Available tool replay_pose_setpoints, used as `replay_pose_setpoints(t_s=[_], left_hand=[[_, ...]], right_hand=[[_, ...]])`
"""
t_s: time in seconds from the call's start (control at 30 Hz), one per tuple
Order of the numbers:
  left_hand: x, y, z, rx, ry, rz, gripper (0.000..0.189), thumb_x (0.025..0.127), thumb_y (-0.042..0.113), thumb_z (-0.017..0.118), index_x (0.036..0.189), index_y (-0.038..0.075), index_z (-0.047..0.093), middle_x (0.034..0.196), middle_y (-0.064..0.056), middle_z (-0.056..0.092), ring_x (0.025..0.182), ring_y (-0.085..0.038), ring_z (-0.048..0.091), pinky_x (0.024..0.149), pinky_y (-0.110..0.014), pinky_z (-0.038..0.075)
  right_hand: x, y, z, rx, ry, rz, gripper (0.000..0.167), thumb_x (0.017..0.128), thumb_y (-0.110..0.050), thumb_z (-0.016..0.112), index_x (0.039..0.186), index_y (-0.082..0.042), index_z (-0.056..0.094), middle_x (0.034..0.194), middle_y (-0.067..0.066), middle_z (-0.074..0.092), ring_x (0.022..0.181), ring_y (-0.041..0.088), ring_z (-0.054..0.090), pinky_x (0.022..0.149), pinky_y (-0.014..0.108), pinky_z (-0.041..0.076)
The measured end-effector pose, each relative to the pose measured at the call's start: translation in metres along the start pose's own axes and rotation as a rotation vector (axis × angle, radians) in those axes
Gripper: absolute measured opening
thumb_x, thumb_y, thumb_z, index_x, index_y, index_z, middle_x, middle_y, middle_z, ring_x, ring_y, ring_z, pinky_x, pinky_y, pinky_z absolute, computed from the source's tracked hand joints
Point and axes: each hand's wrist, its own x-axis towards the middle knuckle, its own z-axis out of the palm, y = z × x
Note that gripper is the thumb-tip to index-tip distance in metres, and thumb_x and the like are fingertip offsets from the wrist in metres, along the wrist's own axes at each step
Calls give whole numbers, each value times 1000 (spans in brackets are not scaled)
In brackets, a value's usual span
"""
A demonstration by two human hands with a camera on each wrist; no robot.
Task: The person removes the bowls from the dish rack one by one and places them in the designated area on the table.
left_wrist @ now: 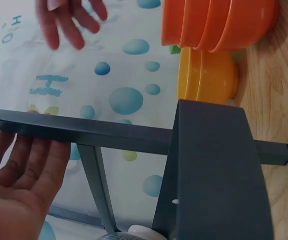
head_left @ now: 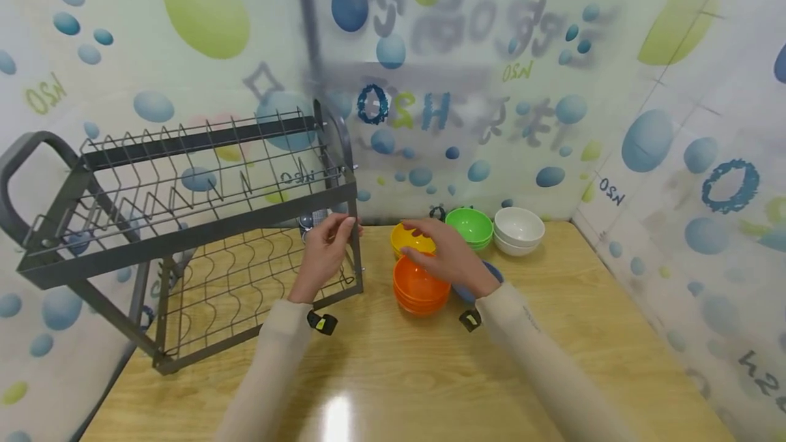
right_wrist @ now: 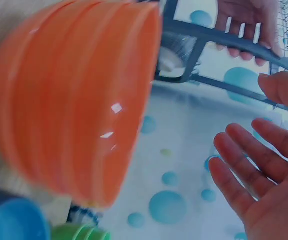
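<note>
A dark two-tier dish rack (head_left: pixel 184 241) stands on the left of the wooden table. My left hand (head_left: pixel 328 251) grips its front right post; in the left wrist view the post (left_wrist: pixel 79 131) passes between the thumb and the curled fingers (left_wrist: pixel 46 160). Over a stack of orange bowls (head_left: pixel 420 285) hovers my right hand (head_left: pixel 451 254), its fingers apart and nothing in them. The right wrist view has those orange bowls (right_wrist: pixel 74 100) beside the relaxed fingers (right_wrist: pixel 238 175), not touching. Yellow bowls (head_left: pixel 402 239) sit behind the orange ones, partly hidden by the right hand.
Green bowls (head_left: pixel 469 225) and white bowls (head_left: pixel 518 227) are stacked towards the back wall. A blue bowl (head_left: pixel 495 271) shows partly behind the right forearm. A patterned curtain (head_left: pixel 430 155) encloses the back and sides of the table (head_left: pixel 417 380).
</note>
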Motion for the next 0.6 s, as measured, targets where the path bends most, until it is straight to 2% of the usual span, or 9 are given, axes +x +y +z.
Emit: replay_pose_setpoints(t_s=[0.17,0.3,0.5,0.6], left_hand=[[4,-2,-7,0,-47,19,30,108,32,54,114,9,72,106,-12,76,95,-27,72,83,-38,61],[8,-2,-15,48,-78,38,31,107,29,57,118,5,72,109,-16,75,94,-29,72,85,-46,61],[17,-10,-38,238,-91,56,37,103,34,63,127,7,69,123,-15,72,110,-32,70,95,-50,58],[22,-14,-51,340,-69,88,36,101,34,66,125,6,68,117,-15,71,98,-34,69,85,-50,58]], right_hand=[[19,-13,1,79,37,-24,51,98,-27,72,145,-14,57,141,7,64,119,25,65,105,46,54],[32,-21,4,135,46,-24,52,98,-28,72,146,-16,56,141,4,64,119,22,65,106,45,54],[47,-35,6,253,34,-22,52,100,-28,70,147,-16,55,141,6,64,120,27,65,106,47,54],[55,-42,8,297,17,-20,53,100,-29,68,149,-15,53,141,7,63,122,28,65,106,47,54]])
